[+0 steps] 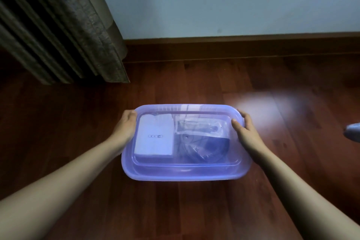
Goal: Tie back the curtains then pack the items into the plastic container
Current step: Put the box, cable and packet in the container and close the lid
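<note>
A translucent purple plastic container point(185, 173) sits on the wooden floor with its lid on. Through the lid I see a white box point(153, 138) on the left and clear-wrapped dark items point(202, 142) on the right. My left hand point(125, 126) grips the container's left edge, fingers curled over the rim. My right hand point(244, 130) holds the right edge, thumb on top of the lid and fingers round the side. The dark curtain point(58, 25) hangs at the upper left, its hem just above the floor.
A pale blue wall and a brown skirting board point(233, 45) run behind the container. A pale blue-grey object point(353, 131) shows at the right edge. A bright patch of light lies on the floor point(272, 103) to the container's right.
</note>
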Action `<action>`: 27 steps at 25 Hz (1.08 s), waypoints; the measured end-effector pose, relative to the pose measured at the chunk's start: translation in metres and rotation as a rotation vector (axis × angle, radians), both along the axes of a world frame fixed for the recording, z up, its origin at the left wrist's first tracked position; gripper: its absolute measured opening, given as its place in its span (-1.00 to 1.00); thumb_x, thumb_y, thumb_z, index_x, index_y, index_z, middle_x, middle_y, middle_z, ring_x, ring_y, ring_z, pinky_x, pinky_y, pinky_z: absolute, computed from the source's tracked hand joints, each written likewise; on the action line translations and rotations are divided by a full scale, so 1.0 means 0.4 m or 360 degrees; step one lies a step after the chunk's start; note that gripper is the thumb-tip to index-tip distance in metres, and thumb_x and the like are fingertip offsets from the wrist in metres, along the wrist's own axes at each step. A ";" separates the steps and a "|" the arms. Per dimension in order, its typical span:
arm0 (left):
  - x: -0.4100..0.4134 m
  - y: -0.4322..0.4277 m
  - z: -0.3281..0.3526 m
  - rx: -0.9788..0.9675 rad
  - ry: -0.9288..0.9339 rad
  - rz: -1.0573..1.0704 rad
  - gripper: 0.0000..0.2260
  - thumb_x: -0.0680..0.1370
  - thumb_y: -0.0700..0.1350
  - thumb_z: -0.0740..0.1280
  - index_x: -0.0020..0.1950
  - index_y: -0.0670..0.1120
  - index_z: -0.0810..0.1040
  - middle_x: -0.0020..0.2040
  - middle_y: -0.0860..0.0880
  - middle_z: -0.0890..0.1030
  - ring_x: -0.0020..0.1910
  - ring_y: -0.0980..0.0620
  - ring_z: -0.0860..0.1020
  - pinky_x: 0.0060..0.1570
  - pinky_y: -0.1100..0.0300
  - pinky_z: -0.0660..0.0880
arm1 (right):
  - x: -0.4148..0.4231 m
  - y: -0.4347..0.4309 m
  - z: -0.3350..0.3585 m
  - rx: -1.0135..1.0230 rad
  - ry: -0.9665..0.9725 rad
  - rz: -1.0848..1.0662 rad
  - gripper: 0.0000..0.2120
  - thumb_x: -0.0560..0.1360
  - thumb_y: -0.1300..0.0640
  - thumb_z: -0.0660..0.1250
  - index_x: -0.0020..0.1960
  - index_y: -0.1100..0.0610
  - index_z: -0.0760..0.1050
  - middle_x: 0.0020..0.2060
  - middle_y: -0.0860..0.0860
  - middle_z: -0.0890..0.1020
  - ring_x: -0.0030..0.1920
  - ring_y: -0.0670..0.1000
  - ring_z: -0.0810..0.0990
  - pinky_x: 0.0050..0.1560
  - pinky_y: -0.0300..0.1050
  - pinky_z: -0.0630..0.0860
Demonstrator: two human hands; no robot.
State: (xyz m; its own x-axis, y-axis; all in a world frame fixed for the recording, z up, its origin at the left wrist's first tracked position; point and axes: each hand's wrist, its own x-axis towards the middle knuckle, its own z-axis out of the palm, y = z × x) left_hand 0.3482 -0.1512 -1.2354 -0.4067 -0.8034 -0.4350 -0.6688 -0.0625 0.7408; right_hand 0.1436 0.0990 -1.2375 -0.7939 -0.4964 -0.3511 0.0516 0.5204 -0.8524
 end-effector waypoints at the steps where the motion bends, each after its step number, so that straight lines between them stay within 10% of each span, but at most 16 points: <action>1: -0.010 -0.010 0.006 0.0027 -0.0015 0.0034 -0.65 0.63 -0.01 -0.02 0.21 -0.18 0.42 0.16 -0.22 0.50 0.09 -0.20 0.48 0.00 0.08 0.33 | -0.007 -0.004 0.002 0.0007 -0.0020 -0.0014 -0.61 0.58 0.03 0.20 0.38 0.01 0.24 0.23 -0.03 0.44 0.20 -0.03 0.43 0.20 -0.16 0.31; 6: -0.046 -0.041 0.028 0.0578 0.0144 0.0146 -0.44 0.55 0.27 0.05 0.44 -0.01 0.30 0.21 -0.02 0.46 0.15 -0.09 0.52 0.19 0.00 0.42 | -0.034 -0.036 -0.003 0.0183 -0.0092 -0.0079 -0.40 0.49 -0.36 0.02 0.31 0.02 0.39 0.21 -0.10 0.45 0.23 -0.03 0.43 0.31 -0.08 0.32; 10: -0.038 -0.053 -0.026 0.0433 -0.0063 0.0248 -0.05 0.25 0.55 0.06 0.33 -0.14 0.45 0.27 -0.16 0.53 0.21 -0.20 0.52 0.28 -0.09 0.40 | -0.048 -0.043 -0.043 0.0270 -0.0025 -0.0098 -0.25 0.29 -0.54 0.02 0.09 0.02 0.53 0.06 0.05 0.64 0.10 0.12 0.59 0.20 0.12 0.50; 16: -0.060 -0.018 0.001 0.0068 -0.0332 0.0279 -0.37 0.59 0.25 -0.04 0.38 -0.22 0.36 0.34 -0.23 0.43 0.24 -0.21 0.44 0.03 0.07 0.31 | -0.043 -0.046 -0.029 0.0393 0.0110 -0.0133 -0.42 0.39 -0.45 0.02 -0.10 0.03 0.48 -0.11 0.04 0.59 -0.03 0.11 0.54 0.01 0.00 0.43; 20: -0.031 0.000 0.042 0.0582 0.0184 0.0458 -0.58 0.58 0.28 -0.06 0.39 0.19 0.19 0.10 -0.18 0.58 -0.14 -0.10 0.56 -0.10 0.07 0.49 | -0.030 -0.019 0.003 0.0303 0.0086 -0.0339 -0.46 0.55 -0.28 0.01 0.25 0.09 0.43 0.23 0.12 0.53 0.24 0.16 0.47 0.07 -0.07 0.30; 25: 0.107 0.140 0.038 0.0535 0.0202 0.0344 -0.57 0.57 0.27 -0.02 0.12 0.10 0.53 0.12 -0.08 0.62 -0.02 0.00 0.60 -0.03 0.09 0.52 | 0.078 0.070 -0.014 0.0310 -0.0163 -0.0378 -0.50 0.51 -0.31 0.08 0.24 0.02 0.41 0.16 0.04 0.52 0.20 0.10 0.47 0.10 -0.07 0.32; 27: 0.140 0.183 0.021 0.0558 0.0211 0.0389 -0.54 0.54 0.30 0.04 0.04 0.04 0.60 -0.08 -0.04 0.68 -0.26 0.09 0.64 -0.34 0.21 0.55 | 0.122 0.080 -0.025 0.0247 -0.0158 -0.0459 -0.58 0.50 -0.29 0.13 0.11 0.01 0.43 0.06 0.02 0.57 0.06 0.09 0.51 0.01 -0.07 0.34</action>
